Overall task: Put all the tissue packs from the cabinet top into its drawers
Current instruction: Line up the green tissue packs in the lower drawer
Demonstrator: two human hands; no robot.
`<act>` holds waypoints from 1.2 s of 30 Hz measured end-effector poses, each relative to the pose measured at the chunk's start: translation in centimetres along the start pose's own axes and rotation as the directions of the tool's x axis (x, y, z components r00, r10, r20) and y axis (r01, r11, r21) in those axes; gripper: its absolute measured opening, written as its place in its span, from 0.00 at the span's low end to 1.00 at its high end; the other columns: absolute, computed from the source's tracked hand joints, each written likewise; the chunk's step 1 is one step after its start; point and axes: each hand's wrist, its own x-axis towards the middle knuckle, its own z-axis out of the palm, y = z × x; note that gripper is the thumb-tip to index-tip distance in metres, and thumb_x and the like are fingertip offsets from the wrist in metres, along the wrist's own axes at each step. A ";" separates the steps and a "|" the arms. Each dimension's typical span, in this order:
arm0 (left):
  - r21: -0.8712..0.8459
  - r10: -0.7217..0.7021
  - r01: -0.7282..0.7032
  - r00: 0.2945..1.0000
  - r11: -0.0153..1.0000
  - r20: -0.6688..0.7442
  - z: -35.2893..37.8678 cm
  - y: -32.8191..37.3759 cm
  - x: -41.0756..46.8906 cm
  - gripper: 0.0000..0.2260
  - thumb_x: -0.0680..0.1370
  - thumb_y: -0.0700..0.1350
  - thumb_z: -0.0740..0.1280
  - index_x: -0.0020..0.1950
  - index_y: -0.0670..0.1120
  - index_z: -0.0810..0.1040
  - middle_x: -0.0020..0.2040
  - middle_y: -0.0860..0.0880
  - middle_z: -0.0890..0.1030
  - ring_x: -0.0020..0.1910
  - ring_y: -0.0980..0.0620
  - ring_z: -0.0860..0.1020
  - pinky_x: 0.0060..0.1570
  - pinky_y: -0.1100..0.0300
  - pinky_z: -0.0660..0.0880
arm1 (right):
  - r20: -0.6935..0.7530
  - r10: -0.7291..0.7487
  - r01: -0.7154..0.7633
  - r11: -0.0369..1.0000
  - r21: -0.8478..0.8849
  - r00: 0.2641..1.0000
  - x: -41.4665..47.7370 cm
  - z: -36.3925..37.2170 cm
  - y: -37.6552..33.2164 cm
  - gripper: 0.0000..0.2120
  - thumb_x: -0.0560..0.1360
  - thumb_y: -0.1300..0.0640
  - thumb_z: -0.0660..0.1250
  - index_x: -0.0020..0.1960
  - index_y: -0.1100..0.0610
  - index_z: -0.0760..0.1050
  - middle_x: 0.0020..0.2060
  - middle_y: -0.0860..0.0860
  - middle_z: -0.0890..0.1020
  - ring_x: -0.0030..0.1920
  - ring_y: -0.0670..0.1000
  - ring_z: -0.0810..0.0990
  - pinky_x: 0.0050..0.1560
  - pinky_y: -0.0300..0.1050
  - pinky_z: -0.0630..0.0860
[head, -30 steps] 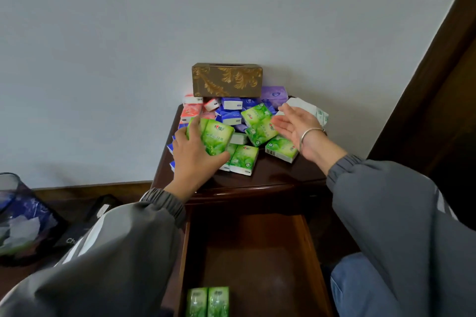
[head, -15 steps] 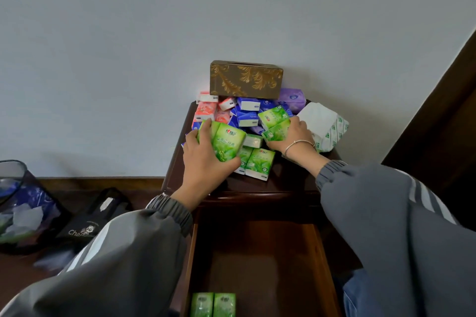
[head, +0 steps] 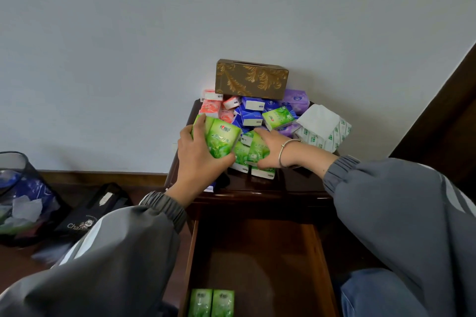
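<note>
A dark wooden cabinet (head: 257,194) stands against the wall with a drawer (head: 257,252) pulled open toward the viewer. A heap of tissue packs (head: 252,113) in green, blue, pink and purple film covers the cabinet top from the back edge to near the front edge. A brown-and-gold tissue box (head: 251,80) stands at the back edge and a white bundle (head: 322,128) lies at the right edge. The left hand (head: 198,159) grips green packs (head: 221,140) near the left edge, fingers over and thumb under. The right hand (head: 270,152) curls round the lower green packs (head: 255,150) near the front edge. A pair of green packs (head: 211,302) stands at the drawer's near end. The packs look light, soft and squeezable, with slick wrappers likely to slide. A pinch across the flat faces, several together, should serve best.
</note>
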 end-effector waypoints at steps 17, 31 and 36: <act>-0.002 -0.003 0.003 1.000 1.000 0.012 -0.8 0.4 -1.3 0.45 0.66 0.55 0.75 0.76 0.51 0.54 0.68 0.45 0.62 0.67 0.48 0.63 0.66 0.47 0.68 | -0.031 0.197 -0.167 0.894 0.416 0.980 -1.2 2.8 -0.2 0.47 0.66 0.41 0.73 0.75 0.52 0.51 0.72 0.56 0.62 0.70 0.56 0.65 0.70 0.54 0.65; -0.003 -0.004 0.004 1.000 1.000 -0.003 -2.3 0.2 -3.1 0.46 0.61 0.60 0.71 0.75 0.52 0.55 0.66 0.45 0.64 0.66 0.48 0.64 0.65 0.50 0.68 | -0.298 0.338 -0.221 0.905 0.364 0.893 -2.5 4.5 -0.6 0.50 0.52 0.36 0.78 0.67 0.52 0.63 0.62 0.55 0.63 0.62 0.57 0.69 0.63 0.49 0.68; -0.032 0.016 -0.016 1.000 0.999 0.007 -2.7 0.7 -4.5 0.45 0.64 0.56 0.73 0.75 0.51 0.56 0.66 0.45 0.63 0.66 0.48 0.64 0.66 0.47 0.68 | -0.455 0.283 -0.049 0.887 0.459 0.844 -4.0 5.0 -1.2 0.40 0.57 0.47 0.81 0.63 0.57 0.67 0.59 0.55 0.62 0.59 0.54 0.68 0.58 0.36 0.62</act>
